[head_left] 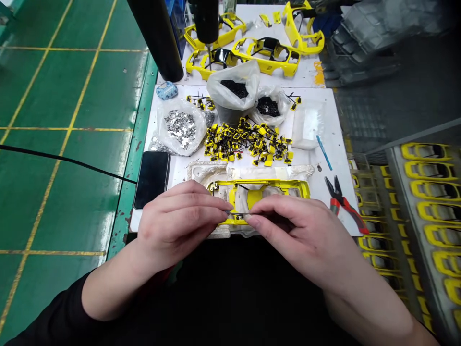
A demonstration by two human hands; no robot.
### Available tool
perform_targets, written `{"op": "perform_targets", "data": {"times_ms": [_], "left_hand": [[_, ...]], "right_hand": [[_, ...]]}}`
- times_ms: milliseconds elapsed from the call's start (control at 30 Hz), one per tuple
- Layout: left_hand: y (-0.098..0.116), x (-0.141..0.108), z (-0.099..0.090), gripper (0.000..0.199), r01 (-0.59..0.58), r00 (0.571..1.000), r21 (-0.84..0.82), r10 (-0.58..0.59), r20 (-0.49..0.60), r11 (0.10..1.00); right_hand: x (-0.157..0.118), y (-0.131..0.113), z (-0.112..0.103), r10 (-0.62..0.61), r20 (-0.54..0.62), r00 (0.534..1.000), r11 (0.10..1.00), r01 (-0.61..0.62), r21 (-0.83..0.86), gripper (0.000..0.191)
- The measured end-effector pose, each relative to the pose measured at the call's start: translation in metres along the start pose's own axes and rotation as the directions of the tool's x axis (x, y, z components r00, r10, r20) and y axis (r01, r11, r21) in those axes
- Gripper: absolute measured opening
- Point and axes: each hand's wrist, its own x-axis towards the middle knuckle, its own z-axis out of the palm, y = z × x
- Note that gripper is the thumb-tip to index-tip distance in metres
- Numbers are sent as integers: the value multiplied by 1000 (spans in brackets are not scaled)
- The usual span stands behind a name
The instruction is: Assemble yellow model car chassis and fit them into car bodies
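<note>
Yellow plastic is filling the middle of the bench: a model car body shell (268, 183) is lying on a white foam cradle (207, 169) directly ahead of both hands, its long axis running crosswise, from the left of the view to the right. The left hand (176, 223) is curled closed beside the shell's left end, while the right hand (302, 240) is closed to a pinch above the near long edge, its fingertips (250, 219) almost meeting those of the left hand there. Together they appear to be gripping a thin dark metal piece (237, 214), though I cannot tell which hand is bearing it more. The right hand is sitting closer to the shell's middle, the left closer to its end. Beyond the cradle, small yellow-and-black parts (245, 144) are heaped on a white board (334, 158), with a bag of silver pieces (178, 129) to the left, red-handled pliers (342, 204) to the right, and a black smartphone (151, 180) lying just left of the cradle.
</note>
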Motion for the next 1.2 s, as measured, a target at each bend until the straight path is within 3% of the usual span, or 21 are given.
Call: {"op": "perform_targets", "data": {"times_ms": [300,933,1033,1200], "left_hand": [[-4,-4,-1,27,-78,997,27,78,7,997],[-12,-15,1,31,-113,993,138,114,-1,984],[-15,-15,-1,29,-41,999,174,42,1,984],[-22,-20,-7,7,226,974,328,-220,-55,917]], "right_hand": [[4,-3,3,10,22,1000,999,-10,-33,11],[13,1,5,-24,75,997,996,31,-89,18],[20,8,8,-12,36,999,982,19,-190,20],[36,16,17,39,-15,999,897,-41,-441,27]]}}
